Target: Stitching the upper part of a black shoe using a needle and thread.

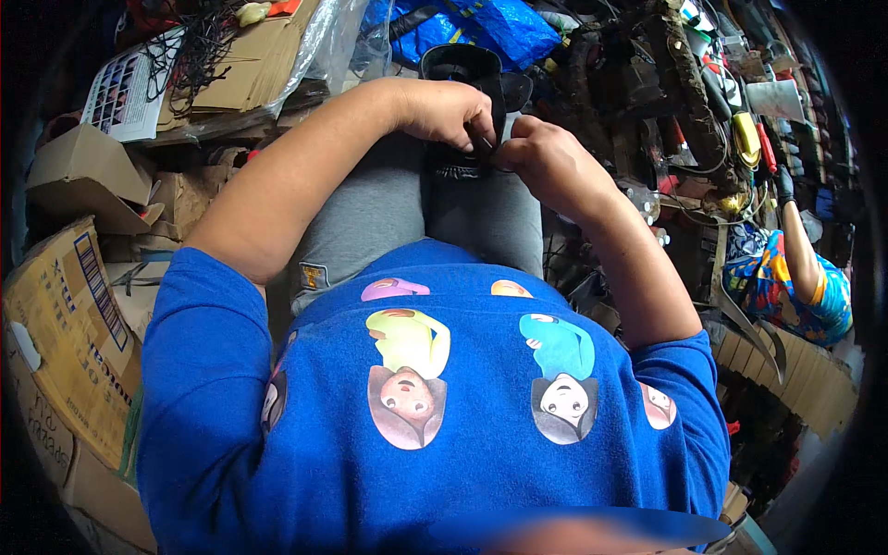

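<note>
A black shoe-like object (467, 79) rests on my knees, over grey trousers (388, 213). My left hand (444, 111) curls around its left side, fingers pinched at its lower edge. My right hand (541, 157) meets it from the right, fingertips pinching the same dark edge (490, 153) between the two hands. What exactly the fingertips hold there is too small to tell. My blue printed sweater (425, 407) fills the lower part of the view.
Cardboard boxes (74, 324) stack at the left. A blue plastic bag (481, 28) lies beyond the knees. Dark cluttered straps, tools and cables (684, 102) crowd the right. Another person in a colourful shirt (795, 287) sits at the far right.
</note>
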{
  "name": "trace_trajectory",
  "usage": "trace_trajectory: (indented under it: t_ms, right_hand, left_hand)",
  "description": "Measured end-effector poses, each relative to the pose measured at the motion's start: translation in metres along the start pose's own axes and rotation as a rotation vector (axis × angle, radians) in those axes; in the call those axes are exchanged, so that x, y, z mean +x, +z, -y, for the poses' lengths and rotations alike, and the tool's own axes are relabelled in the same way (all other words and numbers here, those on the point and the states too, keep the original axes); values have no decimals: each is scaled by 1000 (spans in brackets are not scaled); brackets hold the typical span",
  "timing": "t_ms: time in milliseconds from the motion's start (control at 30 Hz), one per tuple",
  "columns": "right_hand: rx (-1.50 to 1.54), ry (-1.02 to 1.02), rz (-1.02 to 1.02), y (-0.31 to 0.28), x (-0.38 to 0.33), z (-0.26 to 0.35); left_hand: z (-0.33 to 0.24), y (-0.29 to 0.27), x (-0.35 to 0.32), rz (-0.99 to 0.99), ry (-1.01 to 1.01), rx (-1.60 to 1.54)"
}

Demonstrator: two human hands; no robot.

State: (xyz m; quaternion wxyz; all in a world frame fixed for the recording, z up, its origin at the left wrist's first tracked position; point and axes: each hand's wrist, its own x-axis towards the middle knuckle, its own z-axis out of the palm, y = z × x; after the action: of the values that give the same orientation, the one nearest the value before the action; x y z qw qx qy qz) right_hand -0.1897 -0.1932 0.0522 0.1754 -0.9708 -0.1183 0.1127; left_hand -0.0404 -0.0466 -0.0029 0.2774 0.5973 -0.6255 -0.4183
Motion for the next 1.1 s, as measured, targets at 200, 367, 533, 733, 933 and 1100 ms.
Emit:
trace_trajectory:
  t_ms: [200, 367, 533, 733, 933, 1100]
  right_hand:
    - [186, 48, -108, 21, -1, -14]
    - [217, 133, -141, 26, 2, -12]
    - [797, 316, -154, 34, -15, -16]
    - [1662, 189, -176, 10, -77, -73]
    - [1321, 448, -164, 31, -75, -68]
    - [1789, -118, -227, 14, -73, -53]
  left_hand:
    - [10, 11, 5, -269, -36, 113]
    - [3, 25, -2, -524, -4, 138]
    - [-30, 52, -29, -909, -128, 290]
    - [-34, 32, -117, -457, -477, 213]
    - [-15, 12, -88, -821, -70, -677]
    - [-21, 26, -45, -727, 390, -1472]
